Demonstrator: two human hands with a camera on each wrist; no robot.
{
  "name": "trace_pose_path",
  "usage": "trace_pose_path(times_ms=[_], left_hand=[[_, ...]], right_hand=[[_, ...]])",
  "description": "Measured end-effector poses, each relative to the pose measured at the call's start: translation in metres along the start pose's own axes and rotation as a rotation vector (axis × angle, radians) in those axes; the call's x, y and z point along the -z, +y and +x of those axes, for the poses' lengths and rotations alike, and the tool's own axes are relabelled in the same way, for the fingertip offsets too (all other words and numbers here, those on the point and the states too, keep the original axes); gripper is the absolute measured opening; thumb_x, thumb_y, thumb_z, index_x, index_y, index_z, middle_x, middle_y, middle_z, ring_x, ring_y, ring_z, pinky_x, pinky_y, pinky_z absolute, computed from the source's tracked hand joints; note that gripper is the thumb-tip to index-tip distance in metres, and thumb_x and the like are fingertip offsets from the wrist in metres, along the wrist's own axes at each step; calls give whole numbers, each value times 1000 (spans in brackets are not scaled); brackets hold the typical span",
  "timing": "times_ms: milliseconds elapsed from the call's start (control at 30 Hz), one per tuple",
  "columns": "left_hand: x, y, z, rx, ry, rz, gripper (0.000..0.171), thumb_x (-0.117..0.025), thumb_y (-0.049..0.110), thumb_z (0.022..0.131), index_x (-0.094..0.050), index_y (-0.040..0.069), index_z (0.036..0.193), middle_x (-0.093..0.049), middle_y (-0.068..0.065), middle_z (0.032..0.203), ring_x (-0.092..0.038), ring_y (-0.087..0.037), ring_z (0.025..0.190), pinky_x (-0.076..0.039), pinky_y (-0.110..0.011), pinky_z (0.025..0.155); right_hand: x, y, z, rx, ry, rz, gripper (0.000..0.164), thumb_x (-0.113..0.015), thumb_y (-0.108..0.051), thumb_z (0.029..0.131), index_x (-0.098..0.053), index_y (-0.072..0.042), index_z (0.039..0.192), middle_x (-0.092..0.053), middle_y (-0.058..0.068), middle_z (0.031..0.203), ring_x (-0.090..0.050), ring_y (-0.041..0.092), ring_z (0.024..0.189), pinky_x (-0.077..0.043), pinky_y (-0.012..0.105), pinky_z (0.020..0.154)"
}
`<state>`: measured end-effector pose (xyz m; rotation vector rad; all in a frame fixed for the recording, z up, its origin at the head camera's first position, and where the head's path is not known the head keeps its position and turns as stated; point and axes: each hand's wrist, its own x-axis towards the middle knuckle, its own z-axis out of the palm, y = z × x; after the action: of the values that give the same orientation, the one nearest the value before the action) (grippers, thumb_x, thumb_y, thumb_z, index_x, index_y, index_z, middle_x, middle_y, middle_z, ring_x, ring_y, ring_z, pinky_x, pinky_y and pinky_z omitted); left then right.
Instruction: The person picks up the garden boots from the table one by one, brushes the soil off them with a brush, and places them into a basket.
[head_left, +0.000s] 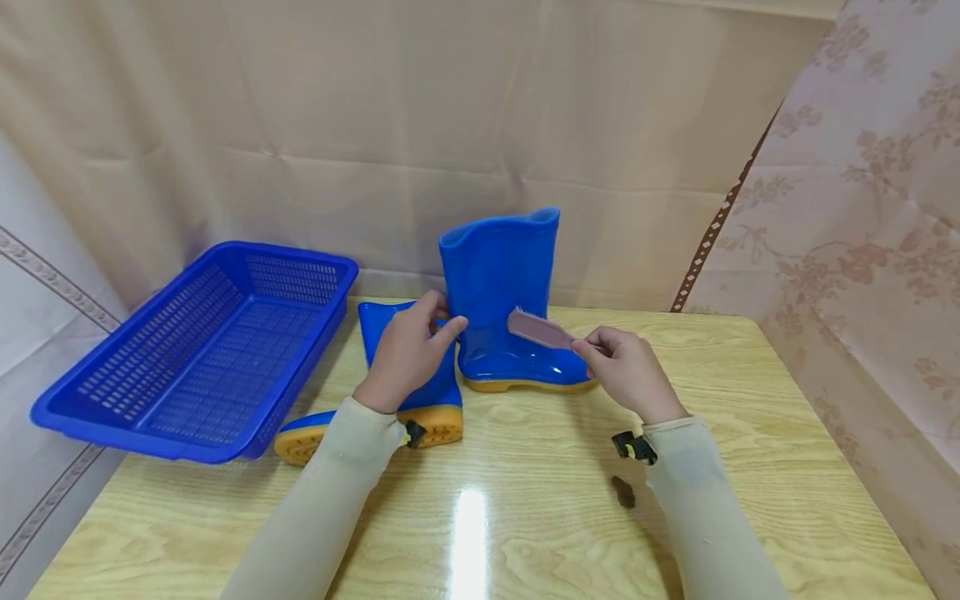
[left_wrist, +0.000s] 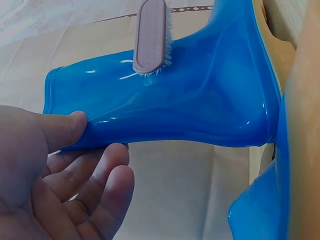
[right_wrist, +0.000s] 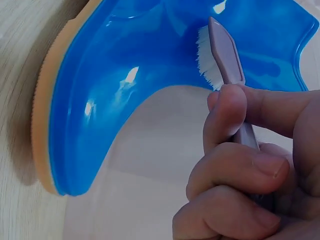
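Observation:
A blue rain boot (head_left: 495,283) with a yellow sole stands upright on the table, its toe pointing right. At the back of its shaft is my left hand (head_left: 411,346); in the left wrist view the thumb lies on the near side and a finger passes behind the shaft. My right hand (head_left: 628,371) grips the handle of a mauve scrub brush (head_left: 538,328) with white bristles. In the right wrist view the bristles face the boot's shaft just above the ankle; whether they touch is hard to tell. A second blue boot (head_left: 438,387) lies on its side, partly hidden by my left arm.
A blue plastic basket (head_left: 300,392) with slotted walls stands at the table's left. One small dark brown smudge (head_left: 623,492) marks the wood-grain table (head_left: 547,500) near my right wrist. Beige cloth (head_left: 375,125) hangs close behind the boots, and patterned cloth (head_left: 885,208) hangs at the right.

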<state>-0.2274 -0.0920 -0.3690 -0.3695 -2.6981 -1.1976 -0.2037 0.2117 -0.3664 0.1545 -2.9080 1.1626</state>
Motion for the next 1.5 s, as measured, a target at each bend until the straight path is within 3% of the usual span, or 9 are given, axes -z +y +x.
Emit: trace_pose_path(times_ms=[367,533,700,900,1067,1333,1500], left_hand=[[1,-3,2,67,18,-62,32,-59,38,106,-58,12,124,-69,-7,110,-58,-24,82,-48,-38,73],[2,-3,2,80,14,-64,35,-58,40,106,-57,12,126,-69,-6,113,-58,-24,81,-47,-38,71],[1,-2,2,76,9,-55,37,-59,42,105,-55,12,128,-70,-6,117,-59,-23,81,-49,-38,70],[0,-1,2,48,13,-28,35,-61,43,104,-56,15,125,-71,-3,115,-61,-21,83,-49,-37,68],[-1,-1,2,46,6,-17,37,-63,44,103,-58,15,126,-71,-2,112,-63,-19,92,-52,-38,73],[-1,-1,1,80,2,-31,45,-65,46,101,-58,14,133,-70,-1,111,-63,-19,94,-55,-38,77],[-4,0,1,83,-24,-62,49,-64,46,102,-56,13,137,-67,-1,112,-62,-19,96,-55,-37,76]], right_hand=[[5,5,0,-21,-1,-46,36,-57,-41,107,-67,-7,98,-61,8,77,-46,21,59,-37,31,51],[10,8,0,3,37,-81,32,-61,-40,104,-65,-9,99,-52,3,70,-45,20,58,-36,32,52],[12,7,-1,59,163,-70,33,-67,-39,101,-64,-8,91,-48,3,64,-43,21,55,-34,30,48],[9,4,-2,152,352,-24,50,-62,-43,103,-53,-8,70,-48,4,58,-44,18,47,-33,28,41],[9,1,-2,213,438,13,50,-62,-37,105,-50,-8,66,-46,4,56,-41,17,45,-30,26,40],[9,0,-1,228,357,11,44,-44,-41,111,-55,-8,84,-48,6,66,-40,19,50,-32,31,44],[12,3,0,249,313,-26,40,-44,-39,111,-51,-7,89,-48,6,69,-42,21,53,-33,31,46]])
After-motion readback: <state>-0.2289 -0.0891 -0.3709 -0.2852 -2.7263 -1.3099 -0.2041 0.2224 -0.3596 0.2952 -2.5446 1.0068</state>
